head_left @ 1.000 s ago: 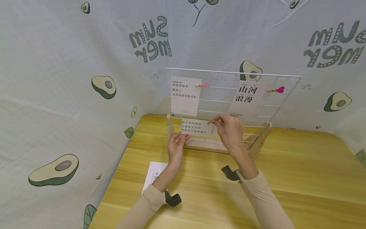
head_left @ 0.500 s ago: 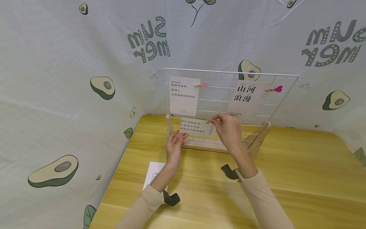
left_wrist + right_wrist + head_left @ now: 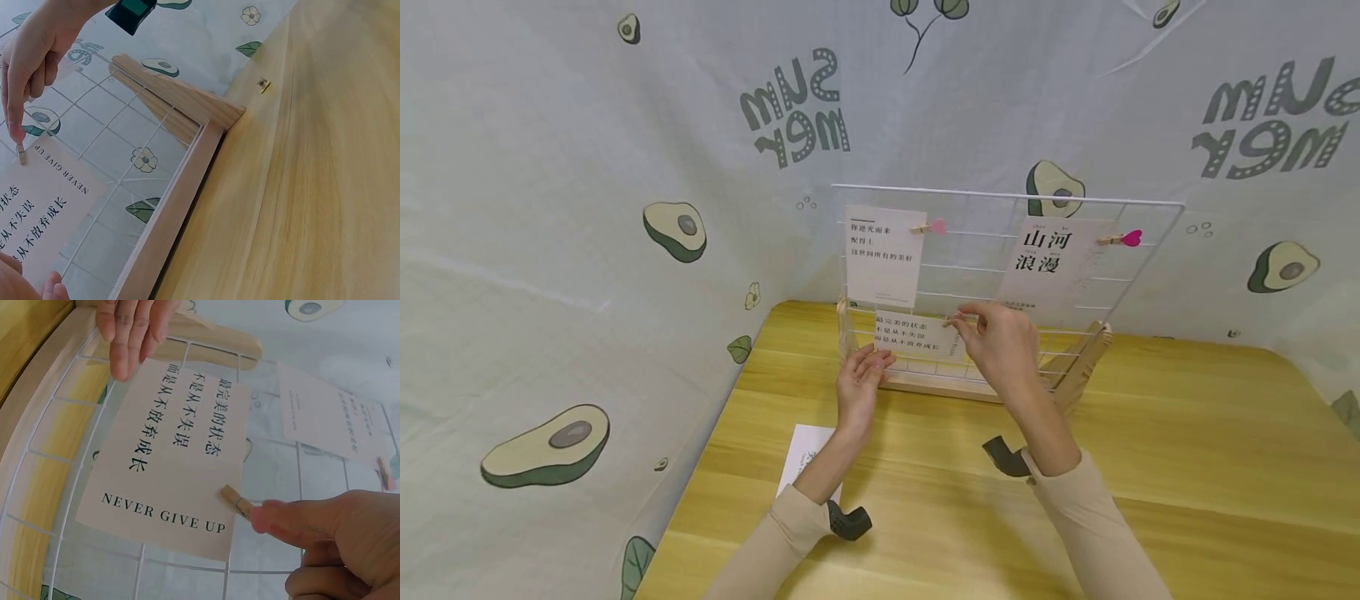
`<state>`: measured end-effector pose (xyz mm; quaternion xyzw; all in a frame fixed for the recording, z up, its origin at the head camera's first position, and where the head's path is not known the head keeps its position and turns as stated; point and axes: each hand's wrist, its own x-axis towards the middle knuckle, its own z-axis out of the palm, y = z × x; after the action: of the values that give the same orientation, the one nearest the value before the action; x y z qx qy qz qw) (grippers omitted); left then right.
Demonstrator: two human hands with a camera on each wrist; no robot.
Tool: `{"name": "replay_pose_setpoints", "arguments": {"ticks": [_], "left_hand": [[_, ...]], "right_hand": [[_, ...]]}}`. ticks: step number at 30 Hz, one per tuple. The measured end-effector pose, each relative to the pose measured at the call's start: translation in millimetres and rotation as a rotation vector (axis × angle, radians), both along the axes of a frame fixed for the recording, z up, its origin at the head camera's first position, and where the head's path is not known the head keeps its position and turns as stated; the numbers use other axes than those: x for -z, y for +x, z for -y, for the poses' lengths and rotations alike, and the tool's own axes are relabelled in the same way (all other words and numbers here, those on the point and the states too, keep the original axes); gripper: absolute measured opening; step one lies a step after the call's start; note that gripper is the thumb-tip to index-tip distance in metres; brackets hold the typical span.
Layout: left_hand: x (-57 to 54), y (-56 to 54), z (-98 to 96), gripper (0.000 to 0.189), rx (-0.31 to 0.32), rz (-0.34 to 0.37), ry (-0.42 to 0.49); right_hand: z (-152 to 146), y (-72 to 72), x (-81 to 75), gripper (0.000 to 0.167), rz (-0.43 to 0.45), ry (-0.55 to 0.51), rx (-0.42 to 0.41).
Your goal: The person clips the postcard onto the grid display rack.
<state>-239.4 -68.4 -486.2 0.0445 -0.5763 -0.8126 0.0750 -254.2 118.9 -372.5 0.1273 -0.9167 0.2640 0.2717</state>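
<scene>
A wide white card (image 3: 910,333) with printed characters and "NEVER GIVE UP" lies against the lower part of a white wire grid (image 3: 962,292). My right hand (image 3: 1003,342) pinches a small wooden clothespin (image 3: 237,501) between thumb and finger, its jaws over the card's upper right edge. In the right wrist view, the left hand (image 3: 134,331) has its fingers extended beside the card's far end. From the head view, that left hand (image 3: 861,387) is at the card's lower left corner; whether the thumb presses the card is unclear.
Two cards, the left one (image 3: 883,254) and the right one (image 3: 1052,258), hang higher on the grid from heart clothespins. A wooden base (image 3: 940,383) supports the grid. Another white card (image 3: 805,450) lies on the table (image 3: 1187,442), partly under the left forearm. Patterned cloth (image 3: 587,208) hangs behind.
The head view shifts slightly. Both hands stay nearly in place, with the right fingers still on the clothespin at the card's edge.
</scene>
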Motion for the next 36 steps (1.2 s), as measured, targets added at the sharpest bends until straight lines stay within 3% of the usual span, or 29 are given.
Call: {"name": "replay_pose_setpoints", "arguments": {"ticks": [7,17,24,32,36], "left_hand": [[-6.8,8.8,4.4,0.044,0.030,0.030,-0.059],[-3.2,35.6,31.1,0.051,0.215,0.002,-0.147],[2.5,52.6,58.2,0.045,0.323,0.017,-0.244],[9.0,60.3,94.7,0.033,0.417,0.002,-0.561],[6.3,58.0,106.1,0.028,0.421,-0.008,-0.672]], "right_hand": [[-11,15.6,2.1,0.024,-0.018,-0.090,-0.079],[-51,41.0,26.0,0.025,0.091,-0.300,-0.130],[-106,70.7,57.4,0.032,0.328,-0.367,-0.079],[-161,100.0,100.7,0.045,0.537,-0.241,0.035],[-172,110.7,114.2,0.054,0.642,-0.245,0.073]]}}
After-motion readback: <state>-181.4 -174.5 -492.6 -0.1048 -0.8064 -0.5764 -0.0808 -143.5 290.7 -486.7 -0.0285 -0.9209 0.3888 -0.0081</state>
